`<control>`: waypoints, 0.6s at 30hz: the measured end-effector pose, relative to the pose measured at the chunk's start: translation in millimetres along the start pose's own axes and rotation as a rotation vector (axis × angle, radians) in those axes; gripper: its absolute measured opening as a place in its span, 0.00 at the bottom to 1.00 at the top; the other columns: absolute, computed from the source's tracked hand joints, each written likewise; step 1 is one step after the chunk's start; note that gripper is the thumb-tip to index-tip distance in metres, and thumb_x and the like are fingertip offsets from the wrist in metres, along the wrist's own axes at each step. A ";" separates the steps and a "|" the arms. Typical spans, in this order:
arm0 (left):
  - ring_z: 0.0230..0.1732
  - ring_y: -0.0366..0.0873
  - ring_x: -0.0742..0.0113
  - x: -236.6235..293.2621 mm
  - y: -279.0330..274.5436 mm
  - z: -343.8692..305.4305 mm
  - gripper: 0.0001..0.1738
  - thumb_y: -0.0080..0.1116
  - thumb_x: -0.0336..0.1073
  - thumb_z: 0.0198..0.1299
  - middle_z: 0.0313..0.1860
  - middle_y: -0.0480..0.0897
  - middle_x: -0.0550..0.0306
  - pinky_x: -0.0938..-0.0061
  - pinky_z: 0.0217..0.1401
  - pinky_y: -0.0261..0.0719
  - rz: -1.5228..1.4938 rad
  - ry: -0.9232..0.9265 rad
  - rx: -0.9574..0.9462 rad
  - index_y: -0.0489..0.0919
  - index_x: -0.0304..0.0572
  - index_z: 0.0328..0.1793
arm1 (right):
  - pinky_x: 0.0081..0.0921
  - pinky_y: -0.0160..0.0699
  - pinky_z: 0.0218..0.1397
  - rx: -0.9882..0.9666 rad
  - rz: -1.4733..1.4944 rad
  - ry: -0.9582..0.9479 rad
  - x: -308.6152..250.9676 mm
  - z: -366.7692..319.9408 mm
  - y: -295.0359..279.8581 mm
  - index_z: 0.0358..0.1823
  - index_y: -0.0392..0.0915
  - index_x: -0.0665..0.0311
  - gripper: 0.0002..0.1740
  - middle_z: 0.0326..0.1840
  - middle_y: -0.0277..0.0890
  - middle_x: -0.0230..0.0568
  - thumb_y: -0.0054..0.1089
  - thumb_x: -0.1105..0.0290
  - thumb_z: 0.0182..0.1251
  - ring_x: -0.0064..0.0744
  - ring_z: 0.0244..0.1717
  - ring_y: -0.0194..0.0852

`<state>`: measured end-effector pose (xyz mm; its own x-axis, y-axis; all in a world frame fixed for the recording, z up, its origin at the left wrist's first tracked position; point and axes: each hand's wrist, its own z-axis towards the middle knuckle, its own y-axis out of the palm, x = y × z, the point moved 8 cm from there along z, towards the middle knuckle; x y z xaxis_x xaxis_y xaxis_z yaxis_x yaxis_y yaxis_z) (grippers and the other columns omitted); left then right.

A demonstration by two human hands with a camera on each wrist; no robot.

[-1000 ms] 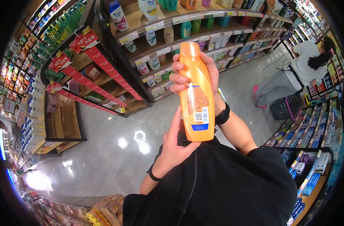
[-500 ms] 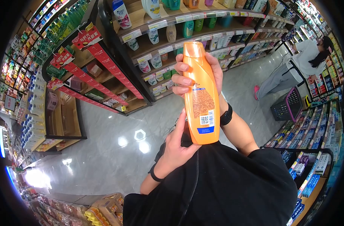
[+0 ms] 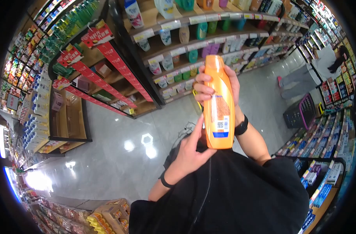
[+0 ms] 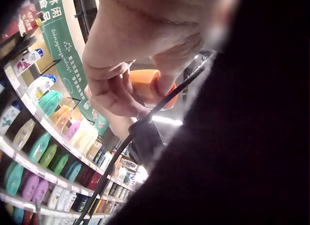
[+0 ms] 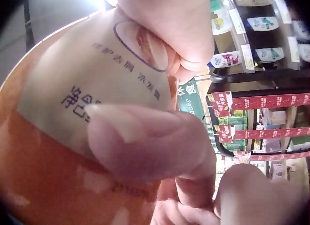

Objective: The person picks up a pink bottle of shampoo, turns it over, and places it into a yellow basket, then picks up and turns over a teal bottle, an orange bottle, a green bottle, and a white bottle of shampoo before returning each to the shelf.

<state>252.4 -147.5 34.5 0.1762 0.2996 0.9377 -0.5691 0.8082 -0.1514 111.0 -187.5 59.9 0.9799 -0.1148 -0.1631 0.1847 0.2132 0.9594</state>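
In the head view an orange shampoo bottle [image 3: 219,134] is held upright in front of the chest, cap at the top, its back label with a QR code towards me. My right hand [image 3: 233,80] grips the upper half from behind, fingers curled round the left side and thumb side along the right. At the base, my left hand [image 3: 190,152] holds the bottle between thumb and fingers. The left wrist view shows the bottle's orange base [image 4: 144,80] in that hand. Printed front label [image 5: 53,84] fills much of the right wrist view, partly covered by fingers.
Curved shelves [image 3: 185,19] of bottles stand ahead. A wooden rack with red strips [image 3: 107,50] is at the left. On the right, a person [image 3: 302,78] stands near a dark shopping basket [image 3: 300,113]. Grey floor [image 3: 107,167] lies between the displays.
Both hands and the bottle have shifted right in the head view, and the bottle stands straighter. The grip of both hands stays alike. The shelves have slid right and down a little.
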 end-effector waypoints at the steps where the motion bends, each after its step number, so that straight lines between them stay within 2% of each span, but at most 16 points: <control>1: 0.45 0.88 0.57 -0.1 1.1 0.5 0.53 0.73 0.27 0.53 0.48 0.86 0.44 0.68 0.50 0.83 -0.018 -0.027 -0.028 0.53 0.32 0.82 | 0.27 0.68 0.39 0.009 -0.012 -0.002 -0.4 -0.3 -2.1 0.61 0.68 0.65 0.30 0.42 0.68 0.34 0.53 0.47 0.71 0.27 0.34 0.64; 4: 0.42 0.87 0.58 0.0 4.5 -1.3 0.55 0.72 0.28 0.53 0.47 0.86 0.45 0.69 0.49 0.84 -0.012 0.015 -0.033 0.50 0.33 0.83 | 0.26 0.68 0.40 0.040 0.024 0.015 3.8 -8.6 -12.2 0.60 0.67 0.66 0.29 0.43 0.68 0.34 0.53 0.48 0.71 0.27 0.34 0.64; 8: 0.40 0.87 0.60 -12.1 9.1 -6.4 0.57 0.72 0.29 0.53 0.48 0.86 0.46 0.71 0.47 0.83 -0.073 -0.047 -0.085 0.46 0.35 0.84 | 0.26 0.69 0.40 0.050 0.052 0.025 9.2 -10.8 -20.4 0.60 0.67 0.65 0.29 0.42 0.68 0.34 0.53 0.49 0.72 0.27 0.34 0.63; 13: 0.40 0.87 0.59 -14.0 5.1 -7.7 0.57 0.72 0.28 0.53 0.49 0.86 0.46 0.71 0.47 0.83 -0.080 -0.081 -0.077 0.47 0.37 0.84 | 0.26 0.68 0.39 0.088 0.057 0.025 12.3 -11.2 -26.3 0.59 0.67 0.65 0.28 0.42 0.68 0.34 0.52 0.48 0.72 0.27 0.34 0.64; 14: 0.40 0.87 0.59 -14.3 4.7 -7.7 0.57 0.72 0.28 0.53 0.50 0.86 0.46 0.71 0.47 0.83 -0.082 -0.080 -0.076 0.47 0.37 0.84 | 0.28 0.68 0.42 0.064 0.089 0.049 13.4 -9.7 -28.0 0.59 0.71 0.65 0.30 0.43 0.69 0.35 0.52 0.46 0.71 0.29 0.35 0.64; 18: 0.40 0.87 0.60 -11.5 2.1 -6.7 0.57 0.72 0.28 0.52 0.48 0.86 0.46 0.72 0.48 0.83 -0.093 -0.083 -0.067 0.47 0.38 0.84 | 0.29 0.68 0.43 0.056 0.088 0.061 16.2 -8.4 -29.3 0.59 0.71 0.64 0.30 0.43 0.69 0.37 0.52 0.46 0.71 0.30 0.36 0.64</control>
<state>254.6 -145.8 21.3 0.1575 0.1810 0.9708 -0.4980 0.8635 -0.0802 122.0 -187.4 27.2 0.9952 -0.0385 -0.0899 0.0951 0.1649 0.9817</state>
